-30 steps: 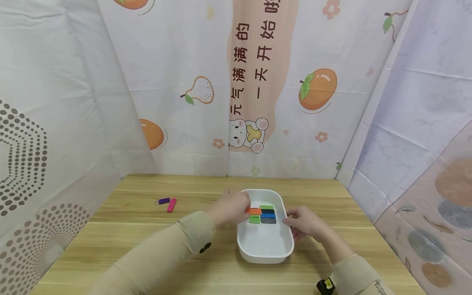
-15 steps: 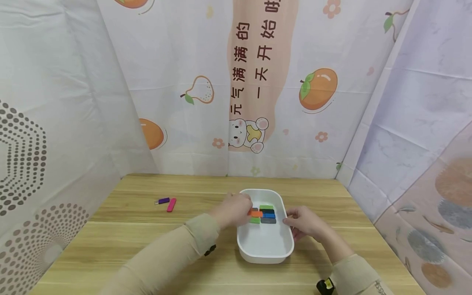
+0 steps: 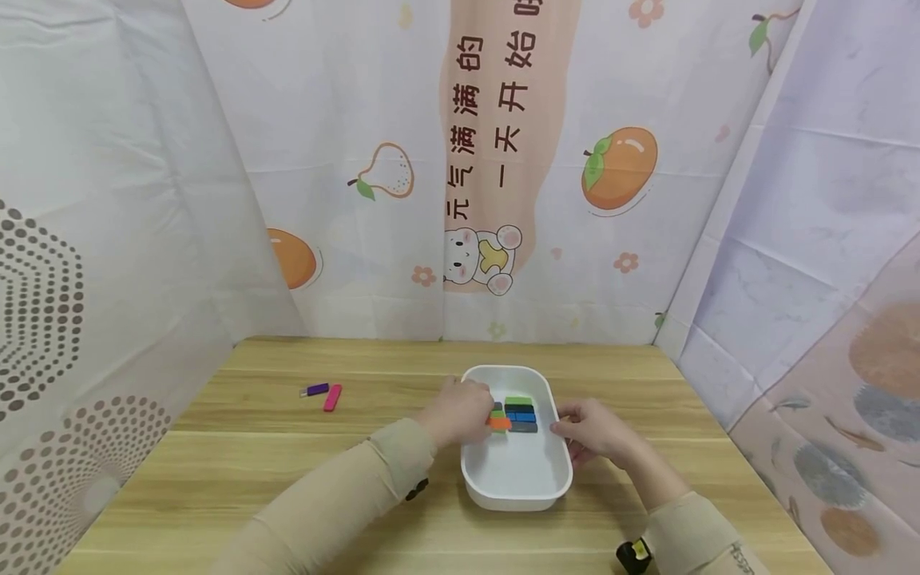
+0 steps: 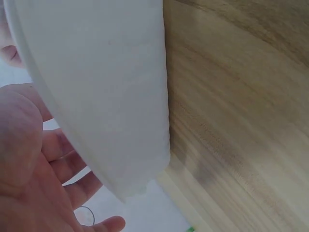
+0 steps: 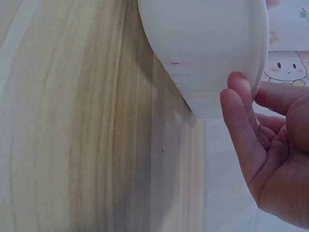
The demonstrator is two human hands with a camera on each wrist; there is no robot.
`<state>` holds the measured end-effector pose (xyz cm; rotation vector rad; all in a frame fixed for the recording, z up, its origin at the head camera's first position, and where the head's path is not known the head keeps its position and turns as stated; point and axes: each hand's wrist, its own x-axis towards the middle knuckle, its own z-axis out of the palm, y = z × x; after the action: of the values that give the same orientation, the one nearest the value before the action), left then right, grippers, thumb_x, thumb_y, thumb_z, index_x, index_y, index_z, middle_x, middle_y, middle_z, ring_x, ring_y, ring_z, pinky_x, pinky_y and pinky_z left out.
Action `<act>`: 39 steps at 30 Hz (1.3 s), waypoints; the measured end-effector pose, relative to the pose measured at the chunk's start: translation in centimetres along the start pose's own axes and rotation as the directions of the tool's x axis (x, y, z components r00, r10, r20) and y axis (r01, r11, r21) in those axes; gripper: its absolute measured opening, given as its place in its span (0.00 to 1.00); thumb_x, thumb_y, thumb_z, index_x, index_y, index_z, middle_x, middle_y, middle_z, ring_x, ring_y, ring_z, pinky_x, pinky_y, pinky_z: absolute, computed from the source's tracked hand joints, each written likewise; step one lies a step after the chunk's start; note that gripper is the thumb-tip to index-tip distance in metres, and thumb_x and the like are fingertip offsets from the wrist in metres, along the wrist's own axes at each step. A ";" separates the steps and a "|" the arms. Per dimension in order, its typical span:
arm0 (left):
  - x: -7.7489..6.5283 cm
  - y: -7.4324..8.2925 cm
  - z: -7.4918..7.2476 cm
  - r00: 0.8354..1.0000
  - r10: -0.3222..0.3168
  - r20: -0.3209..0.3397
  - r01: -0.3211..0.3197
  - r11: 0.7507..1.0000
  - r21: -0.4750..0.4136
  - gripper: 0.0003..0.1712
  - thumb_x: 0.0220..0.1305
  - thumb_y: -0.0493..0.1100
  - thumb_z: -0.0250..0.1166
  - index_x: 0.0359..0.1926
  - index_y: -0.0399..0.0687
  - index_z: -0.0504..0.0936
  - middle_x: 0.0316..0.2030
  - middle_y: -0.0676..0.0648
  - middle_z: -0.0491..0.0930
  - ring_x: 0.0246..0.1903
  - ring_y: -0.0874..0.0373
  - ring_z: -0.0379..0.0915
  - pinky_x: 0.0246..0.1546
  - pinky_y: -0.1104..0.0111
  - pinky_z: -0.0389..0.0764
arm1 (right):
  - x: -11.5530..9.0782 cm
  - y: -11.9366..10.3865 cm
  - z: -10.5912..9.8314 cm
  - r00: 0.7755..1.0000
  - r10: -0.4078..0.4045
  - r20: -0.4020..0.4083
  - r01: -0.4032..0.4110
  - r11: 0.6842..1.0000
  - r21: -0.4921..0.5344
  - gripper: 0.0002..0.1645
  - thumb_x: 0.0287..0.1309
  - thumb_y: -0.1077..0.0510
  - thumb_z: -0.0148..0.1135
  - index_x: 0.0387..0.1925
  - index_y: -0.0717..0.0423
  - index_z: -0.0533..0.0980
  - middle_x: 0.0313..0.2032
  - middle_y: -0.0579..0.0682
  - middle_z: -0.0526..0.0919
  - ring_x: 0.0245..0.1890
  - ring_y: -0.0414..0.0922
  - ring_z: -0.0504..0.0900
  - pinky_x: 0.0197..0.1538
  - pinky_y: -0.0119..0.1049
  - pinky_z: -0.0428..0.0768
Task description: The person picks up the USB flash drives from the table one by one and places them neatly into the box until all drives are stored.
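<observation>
A white plastic bin (image 3: 521,475) with rounded corners stands on the table. In the head view, my left hand (image 3: 460,411) reaches over its left wall and pinches an orange USB stick (image 3: 500,424) low inside. Other sticks lie in two columns there: light green (image 3: 518,401), black (image 3: 520,408), blue (image 3: 523,417) and grey (image 3: 524,427) in the right column. My left fingers partly cover the left column. With thumb over the rim and fingertips against the outer wall, my right hand (image 3: 592,431) grips the bin's right side (image 5: 207,48). The left wrist view shows the bin's wall hiding the left fingertips.
Left of the bin, a purple USB stick (image 3: 314,390) with a metal plug and a pink one (image 3: 332,398) lie on the wooden table (image 3: 273,455). A printed curtain (image 3: 345,263) rises behind the table's far edge, and more fabric hangs along both sides.
My left hand has moved slightly right and toward me, bringing the orange USB stick down over the left column's near end. The right hand keeps its grip on the bin.
</observation>
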<state>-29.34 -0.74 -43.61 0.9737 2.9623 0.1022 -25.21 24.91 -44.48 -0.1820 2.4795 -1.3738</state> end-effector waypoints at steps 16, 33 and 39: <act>0.2 0.2 1.5 0.999 -0.033 0.019 0.032 0.998 0.061 0.17 0.63 0.59 0.71 0.27 0.55 0.81 0.27 0.56 0.77 0.33 0.58 0.72 0.59 0.47 0.66 | 0.3 0.3 0.0 1.000 0.004 -0.004 -0.004 1.000 -0.007 0.22 0.67 0.60 0.65 0.58 0.70 0.76 0.29 0.56 0.83 0.21 0.51 0.85 0.27 0.49 0.86; 1.1 0.9 2.5 0.998 -0.044 0.039 0.036 0.981 0.193 0.08 0.57 0.43 0.72 0.40 0.57 0.87 0.31 0.55 0.80 0.37 0.55 0.73 0.62 0.44 0.62 | 0.2 0.1 0.0 1.000 0.001 -0.008 -0.001 1.000 -0.031 0.23 0.68 0.60 0.64 0.59 0.69 0.76 0.28 0.54 0.83 0.22 0.51 0.85 0.26 0.48 0.86; 1.0 1.2 2.4 0.998 -0.054 0.044 0.044 0.979 0.201 0.10 0.57 0.43 0.73 0.41 0.58 0.88 0.34 0.54 0.82 0.39 0.55 0.73 0.63 0.45 0.62 | 0.0 0.1 0.0 1.000 0.003 -0.012 -0.003 1.000 -0.031 0.23 0.68 0.60 0.64 0.59 0.69 0.75 0.28 0.55 0.83 0.22 0.51 0.84 0.26 0.48 0.85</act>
<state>-29.36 1.00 -45.88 0.9047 2.9924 -0.2214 -25.25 24.92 -44.54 -0.1769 2.5112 -1.3392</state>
